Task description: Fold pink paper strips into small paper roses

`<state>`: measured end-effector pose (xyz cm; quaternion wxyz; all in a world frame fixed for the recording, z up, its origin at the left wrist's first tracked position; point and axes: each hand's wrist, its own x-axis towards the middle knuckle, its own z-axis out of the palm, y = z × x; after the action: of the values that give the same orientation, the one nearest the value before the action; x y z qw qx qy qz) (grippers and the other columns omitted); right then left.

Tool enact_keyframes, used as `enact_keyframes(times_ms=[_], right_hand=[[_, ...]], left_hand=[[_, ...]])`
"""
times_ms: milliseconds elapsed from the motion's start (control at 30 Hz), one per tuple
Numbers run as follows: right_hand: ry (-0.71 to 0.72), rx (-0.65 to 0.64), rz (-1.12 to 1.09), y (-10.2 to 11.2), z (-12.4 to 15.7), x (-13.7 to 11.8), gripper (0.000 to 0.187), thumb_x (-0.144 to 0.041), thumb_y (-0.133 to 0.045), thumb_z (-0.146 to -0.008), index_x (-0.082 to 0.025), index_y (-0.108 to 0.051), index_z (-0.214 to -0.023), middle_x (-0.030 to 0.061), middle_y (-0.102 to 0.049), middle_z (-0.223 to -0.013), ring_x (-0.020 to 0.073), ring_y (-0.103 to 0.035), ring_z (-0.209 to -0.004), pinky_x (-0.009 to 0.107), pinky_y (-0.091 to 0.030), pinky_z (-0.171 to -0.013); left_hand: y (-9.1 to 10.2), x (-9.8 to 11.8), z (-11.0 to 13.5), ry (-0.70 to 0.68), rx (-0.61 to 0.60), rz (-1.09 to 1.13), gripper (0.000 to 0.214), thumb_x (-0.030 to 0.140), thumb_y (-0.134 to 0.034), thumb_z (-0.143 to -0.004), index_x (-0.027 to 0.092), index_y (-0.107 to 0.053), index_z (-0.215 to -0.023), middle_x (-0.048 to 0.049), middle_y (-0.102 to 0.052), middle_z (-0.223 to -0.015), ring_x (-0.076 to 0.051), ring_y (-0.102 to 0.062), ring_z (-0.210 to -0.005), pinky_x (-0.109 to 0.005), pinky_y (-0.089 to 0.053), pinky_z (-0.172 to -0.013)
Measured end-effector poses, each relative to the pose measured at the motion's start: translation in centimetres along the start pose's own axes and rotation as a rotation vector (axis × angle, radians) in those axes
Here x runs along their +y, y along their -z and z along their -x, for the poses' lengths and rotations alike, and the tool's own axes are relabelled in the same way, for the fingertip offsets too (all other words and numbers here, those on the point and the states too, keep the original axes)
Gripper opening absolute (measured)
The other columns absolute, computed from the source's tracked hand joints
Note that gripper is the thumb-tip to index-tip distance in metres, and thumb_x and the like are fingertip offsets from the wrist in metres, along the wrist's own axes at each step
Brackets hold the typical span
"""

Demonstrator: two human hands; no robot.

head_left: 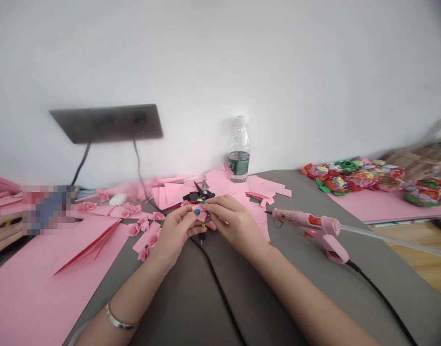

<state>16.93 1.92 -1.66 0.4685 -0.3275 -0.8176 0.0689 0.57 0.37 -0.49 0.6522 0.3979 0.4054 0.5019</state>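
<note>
Both of my hands meet above the grey table, fingers closed around a small piece of pink paper [200,216]. My left hand [174,234] pinches it, with a blue nail showing at the thumb. From the other side, the fingertips of my right hand [235,222] press on the same piece and partly hide it. Just behind the fingers lie black-bladed scissors [205,192], partly covered. Several folded pink paper roses [133,229] sit left of my left hand. To the right of my right hand rests a pink hot glue gun [307,220] holding a clear glue stick.
Loose pink paper pieces [276,186] surround a water bottle [239,158] by the wall. Large pink sheets [43,278] cover the left side. Colourful paper flowers [357,178] lie at right. A black cable [220,288] crosses the table [285,293]. Another person's hand [4,234] is at far left.
</note>
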Motion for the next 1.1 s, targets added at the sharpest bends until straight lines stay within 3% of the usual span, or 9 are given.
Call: enact_keyframes(times_ms=[233, 467, 567, 700, 933, 1100], right_hand=[[0.015, -0.005, -0.059, -0.10, -0.17, -0.41, 0.033, -0.008, -0.049, -0.092, -0.024, -0.068, -0.113, 0.0102, -0.069, -0.108, 0.0223, -0.061, -0.099, 0.040, -0.055, -0.082], [-0.362, 0.065, -0.456, 0.30, -0.51, -0.87, 0.020, -0.016, -0.052, -0.090, -0.022, -0.070, -0.097, 0.0069, -0.071, -0.099, 0.0208, -0.065, -0.097, 0.037, -0.052, -0.085], [-0.506, 0.045, -0.559, 0.27, -0.66, -0.58, 0.009, -0.025, -0.060, -0.086, -0.019, -0.067, -0.086, 0.0049, -0.069, -0.089, 0.0183, -0.064, -0.084, 0.032, -0.052, -0.076], [-0.637, -0.007, -0.692, 0.19, -0.75, -0.24, 0.017, -0.034, -0.068, -0.081, -0.018, -0.062, -0.083, 0.0019, -0.065, -0.080, 0.0145, -0.062, -0.067, 0.028, -0.051, -0.061], [-0.647, -0.047, -0.742, 0.62, -0.81, -0.04, 0.020, -0.036, -0.070, -0.079, -0.017, -0.068, -0.084, 0.0041, -0.070, -0.082, 0.0163, -0.065, -0.074, 0.028, -0.053, -0.066], [-0.670, -0.053, -0.762, 0.45, -0.77, -0.24, 0.021, -0.037, -0.070, -0.078, -0.017, -0.067, -0.083, 0.0027, -0.068, -0.080, 0.0142, -0.063, -0.063, 0.028, -0.053, -0.059]], left_hand=[[0.06, 0.04, -0.02, -0.041, 0.054, 0.002, 0.028, 0.037, -0.082, -0.068, 0.015, -0.072, -0.083, 0.0007, -0.067, -0.073, -0.010, -0.064, -0.067, -0.022, -0.058, -0.066], [0.18, 0.22, 0.02, -0.039, 0.004, -0.055, 0.034, 0.041, -0.079, -0.071, 0.017, -0.072, -0.093, -0.0050, -0.074, -0.087, -0.019, -0.071, -0.084, -0.025, -0.058, -0.072], [0.18, 0.11, 0.08, -0.027, -0.018, -0.106, 0.034, 0.042, -0.079, -0.072, 0.016, -0.073, -0.094, -0.0063, -0.073, -0.088, -0.020, -0.071, -0.085, -0.026, -0.058, -0.071], [0.18, -0.04, 0.13, -0.024, -0.034, -0.127, 0.031, 0.040, -0.077, -0.074, 0.015, -0.075, -0.091, -0.0069, -0.072, -0.090, -0.018, -0.070, -0.081, -0.025, -0.058, -0.069], [0.18, 0.04, 0.13, -0.006, -0.010, -0.108, 0.032, 0.039, -0.078, -0.073, 0.015, -0.076, -0.094, -0.0077, -0.075, -0.090, -0.021, -0.072, -0.083, -0.030, -0.059, -0.072], [0.36, -0.08, 0.06, -0.003, -0.014, -0.154, 0.034, 0.038, -0.080, -0.071, 0.015, -0.075, -0.095, -0.0078, -0.076, -0.086, -0.022, -0.073, -0.083, -0.030, -0.060, -0.073]])
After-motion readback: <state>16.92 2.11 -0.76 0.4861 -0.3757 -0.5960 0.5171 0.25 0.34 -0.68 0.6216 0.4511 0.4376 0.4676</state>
